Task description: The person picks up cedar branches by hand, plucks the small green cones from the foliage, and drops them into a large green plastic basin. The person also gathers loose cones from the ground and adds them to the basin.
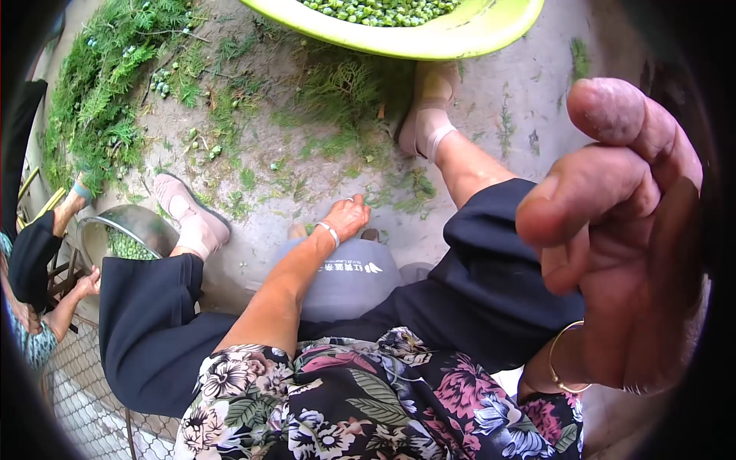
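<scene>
My left hand [349, 218], with a ring and a pale bracelet, is over the edge of a grey plastic-looking item [349, 280] with white printing, between my legs. Its fingers are bent and closed, and what they hold, if anything, is hidden. Raised close to the camera at the right is my right hand [613, 207], large in view. Its fingers curl loosely and stand apart from the thumb, with nothing visible in them and whitish residue on one fingertip. Ahead is a yellow-green basin [399, 44] of small green cones. Evergreen sprigs [337, 92] lie scattered on the ground.
A heap of evergreen branches [115, 84] with bluish cones spreads at the upper left. A metal bowl [92, 238] holding green cones is tipped beside my left foot. Another person's hand [90, 282] is near it. Wire mesh [92, 383] is at the lower left.
</scene>
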The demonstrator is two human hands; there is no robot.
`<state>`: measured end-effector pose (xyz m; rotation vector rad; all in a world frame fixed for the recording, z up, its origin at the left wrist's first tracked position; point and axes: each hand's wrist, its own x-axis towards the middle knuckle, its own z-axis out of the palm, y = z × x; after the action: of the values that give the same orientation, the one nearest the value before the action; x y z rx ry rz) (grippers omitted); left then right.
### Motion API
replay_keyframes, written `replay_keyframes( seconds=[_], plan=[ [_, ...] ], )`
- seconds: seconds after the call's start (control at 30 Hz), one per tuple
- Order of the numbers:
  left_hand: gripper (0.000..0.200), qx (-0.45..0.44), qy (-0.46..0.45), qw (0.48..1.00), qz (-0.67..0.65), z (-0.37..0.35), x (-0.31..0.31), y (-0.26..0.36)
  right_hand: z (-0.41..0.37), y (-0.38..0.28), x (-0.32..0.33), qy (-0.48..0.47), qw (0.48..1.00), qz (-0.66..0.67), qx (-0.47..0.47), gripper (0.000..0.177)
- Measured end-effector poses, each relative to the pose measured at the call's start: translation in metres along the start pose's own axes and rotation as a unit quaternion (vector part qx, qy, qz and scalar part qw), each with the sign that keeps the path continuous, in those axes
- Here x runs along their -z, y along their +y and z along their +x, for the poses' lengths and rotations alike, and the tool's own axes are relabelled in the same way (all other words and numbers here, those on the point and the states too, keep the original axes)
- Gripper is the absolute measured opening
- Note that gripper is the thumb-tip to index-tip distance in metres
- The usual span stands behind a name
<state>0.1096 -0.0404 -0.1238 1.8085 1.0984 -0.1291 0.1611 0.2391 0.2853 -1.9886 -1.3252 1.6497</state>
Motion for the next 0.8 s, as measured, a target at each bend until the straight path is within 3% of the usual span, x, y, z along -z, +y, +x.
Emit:
replay_keyframes(
  seconds=[0.1,0.17,0.2,0.23,0.27,0.3,0.33,0.4,0.43,0.47,0.53,0.57,0.63,0.7,0.73,0.8],
  plan=[
    [0.018,-0.025,0.03,0.999,0.01,0.003,0.0,-0.01,0.003,0.005,0.004,-0.056,0.997,0.036,0.041,0.065],
    [0.026,-0.014,0.117,0.977,-0.179,0.006,0.001,-0.024,0.003,0.005,0.008,-0.095,0.994,0.046,0.03,0.067],
    [0.026,-0.013,0.115,0.977,-0.178,0.004,0.017,-0.028,0.002,0.005,0.007,-0.096,0.994,0.048,0.03,0.067],
    [0.026,0.102,0.026,0.906,-0.41,0.0,0.045,-0.028,0.0,0.005,0.006,-0.088,0.994,0.052,0.034,0.068],
    [0.027,0.208,-0.064,0.763,-0.609,-0.002,0.061,-0.028,-0.001,0.005,0.004,-0.081,0.994,0.056,0.038,0.068],
    [0.023,0.214,-0.026,0.728,-0.651,-0.003,0.068,-0.028,-0.002,0.005,0.002,-0.08,0.994,0.057,0.039,0.068],
    [0.023,0.214,-0.026,0.729,-0.649,-0.002,0.075,-0.028,-0.002,0.006,0.0,-0.071,0.995,0.048,0.051,0.068],
    [0.026,0.14,0.054,0.873,-0.465,0.004,0.091,-0.029,-0.001,0.006,-0.001,-0.061,0.995,0.04,0.063,0.069],
    [0.021,0.076,0.197,0.911,-0.355,0.014,0.083,-0.03,-0.001,0.005,-0.001,-0.06,0.995,0.04,0.062,0.069],
    [0.021,0.075,0.197,0.911,-0.355,0.021,0.081,-0.028,0.0,0.005,0.0,-0.059,0.996,0.039,0.06,0.07],
    [0.013,0.103,0.238,0.959,-0.115,0.031,0.105,-0.009,0.0,0.005,0.001,-0.057,0.996,0.038,0.057,0.07],
    [0.013,0.103,0.239,0.959,-0.115,0.043,0.1,-0.005,0.0,0.005,0.002,-0.056,0.996,0.037,0.055,0.071],
    [0.008,0.112,0.196,0.974,0.028,0.064,0.089,-0.002,-0.001,0.005,0.001,-0.037,0.997,0.034,0.061,0.07],
    [0.01,0.095,0.162,0.982,0.032,0.07,0.09,0.001,0.001,0.004,0.005,-0.016,0.997,0.028,0.07,0.069],
    [0.015,0.08,0.123,0.988,0.038,0.072,0.092,0.002,0.004,0.005,0.011,-0.058,0.994,0.043,0.076,0.066],
    [0.015,0.062,0.137,0.988,0.022,0.074,0.087,-0.001,0.009,0.004,0.014,-0.1,0.99,0.058,0.086,0.063]
  ],
)
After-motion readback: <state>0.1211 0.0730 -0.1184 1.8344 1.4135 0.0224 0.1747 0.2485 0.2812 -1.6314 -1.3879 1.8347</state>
